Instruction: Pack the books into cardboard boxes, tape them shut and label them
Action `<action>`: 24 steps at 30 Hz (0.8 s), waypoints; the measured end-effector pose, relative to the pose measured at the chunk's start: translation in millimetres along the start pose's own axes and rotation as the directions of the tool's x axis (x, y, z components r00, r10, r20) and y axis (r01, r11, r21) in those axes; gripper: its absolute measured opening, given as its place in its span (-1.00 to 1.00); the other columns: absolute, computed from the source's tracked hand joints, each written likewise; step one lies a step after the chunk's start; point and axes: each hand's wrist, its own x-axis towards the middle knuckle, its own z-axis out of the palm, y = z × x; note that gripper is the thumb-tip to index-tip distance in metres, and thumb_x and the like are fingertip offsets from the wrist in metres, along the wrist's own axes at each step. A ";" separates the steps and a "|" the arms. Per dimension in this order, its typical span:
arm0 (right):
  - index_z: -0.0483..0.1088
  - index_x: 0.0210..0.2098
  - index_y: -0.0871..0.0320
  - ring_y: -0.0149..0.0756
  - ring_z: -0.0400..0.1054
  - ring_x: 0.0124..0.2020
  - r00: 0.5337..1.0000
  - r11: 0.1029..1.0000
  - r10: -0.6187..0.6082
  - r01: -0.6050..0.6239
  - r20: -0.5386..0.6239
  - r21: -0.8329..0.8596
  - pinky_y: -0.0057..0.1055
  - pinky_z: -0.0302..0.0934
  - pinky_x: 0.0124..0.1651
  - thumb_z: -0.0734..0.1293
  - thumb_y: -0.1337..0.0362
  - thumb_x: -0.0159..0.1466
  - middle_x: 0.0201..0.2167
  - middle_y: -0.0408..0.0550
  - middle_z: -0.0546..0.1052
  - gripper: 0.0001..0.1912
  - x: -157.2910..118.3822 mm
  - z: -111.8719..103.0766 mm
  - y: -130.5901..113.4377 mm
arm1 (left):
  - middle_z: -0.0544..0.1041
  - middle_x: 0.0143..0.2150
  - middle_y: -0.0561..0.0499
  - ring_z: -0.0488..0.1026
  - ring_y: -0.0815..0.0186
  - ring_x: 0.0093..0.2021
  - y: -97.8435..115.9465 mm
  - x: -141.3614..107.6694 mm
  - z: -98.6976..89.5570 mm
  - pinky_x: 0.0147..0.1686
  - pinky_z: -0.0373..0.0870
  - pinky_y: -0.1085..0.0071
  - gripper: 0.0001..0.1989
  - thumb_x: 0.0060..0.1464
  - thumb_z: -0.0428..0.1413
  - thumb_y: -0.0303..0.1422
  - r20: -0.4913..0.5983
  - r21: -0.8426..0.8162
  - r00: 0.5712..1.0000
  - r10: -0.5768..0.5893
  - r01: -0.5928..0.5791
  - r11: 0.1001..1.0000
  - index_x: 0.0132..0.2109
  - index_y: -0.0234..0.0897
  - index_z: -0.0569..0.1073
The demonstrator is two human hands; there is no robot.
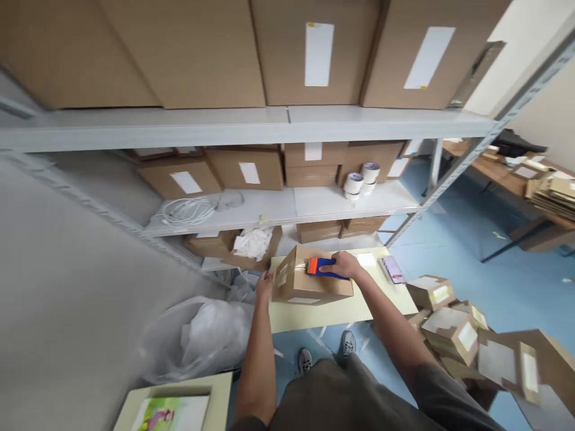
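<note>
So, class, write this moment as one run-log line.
left hand: at carton's side | right hand: gripping blue-and-orange tool on carton top | carton: on pale table | phone: table's right end

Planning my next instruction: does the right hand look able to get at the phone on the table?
Likely yes: the phone lies uncovered at the right end of the table, with nothing tall between. But the right hand holds the blue tool, which it would probably need to put down first.
</note>
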 end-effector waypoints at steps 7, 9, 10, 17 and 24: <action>0.62 -0.06 0.19 0.14 0.56 -0.02 0.997 0.995 0.001 0.008 0.082 -0.101 -0.26 0.33 -0.17 0.48 -0.27 0.12 -0.02 0.29 0.66 -0.32 26.3 15.3 -110.8 | 0.66 0.12 -0.21 0.51 -0.02 0.24 30.9 -10.3 -28.9 0.23 0.38 0.19 -0.51 0.29 0.11 0.04 0.171 -0.180 0.965 0.196 -0.165 0.970 0.07 -0.23 0.63; 0.62 -0.03 0.22 0.16 0.56 0.00 0.996 0.993 -0.019 0.030 0.092 -0.116 -0.25 0.35 -0.13 0.51 -0.23 0.11 0.00 0.32 0.65 -0.31 28.9 17.2 -122.7 | 0.64 0.14 -0.24 0.50 -0.05 0.26 37.4 -13.7 -23.5 0.24 0.36 0.15 -0.50 0.33 0.08 0.01 0.186 -0.098 0.969 0.162 -0.145 0.984 0.12 -0.27 0.61; 0.62 -0.03 0.23 0.15 0.57 0.00 0.995 0.992 -0.029 0.040 0.093 -0.124 -0.25 0.36 -0.11 0.52 -0.21 0.11 0.00 0.33 0.65 -0.32 29.6 17.5 -124.3 | 0.63 0.15 -0.26 0.49 -0.06 0.27 38.9 -16.5 -18.5 0.24 0.34 0.15 -0.50 0.35 0.06 -0.02 0.179 -0.064 0.972 0.151 -0.142 0.988 0.15 -0.29 0.59; 0.63 -0.07 0.21 0.08 0.59 -0.05 0.990 0.985 0.058 -0.035 0.132 -0.169 -0.31 0.36 -0.12 0.56 -0.19 0.04 -0.07 0.24 0.68 -0.32 18.5 4.0 -58.4 | 0.63 0.14 -0.30 0.55 -0.01 0.19 49.3 -56.0 56.1 0.17 0.40 0.18 -0.50 0.44 -0.10 -0.09 0.227 0.084 0.962 0.155 -0.178 0.980 0.20 -0.30 0.53; 0.65 -0.19 0.16 0.03 0.59 -0.13 0.986 0.976 0.154 -0.141 0.068 -0.167 -0.35 0.29 -0.20 0.52 -0.30 0.03 -0.14 0.19 0.69 -0.34 -12.8 -19.3 71.6 | 0.62 0.15 -0.31 0.55 0.00 0.20 93.1 -78.2 132.3 0.16 0.40 0.24 -0.46 0.44 -0.12 -0.05 0.334 0.208 0.929 0.158 -0.237 0.949 0.23 -0.31 0.50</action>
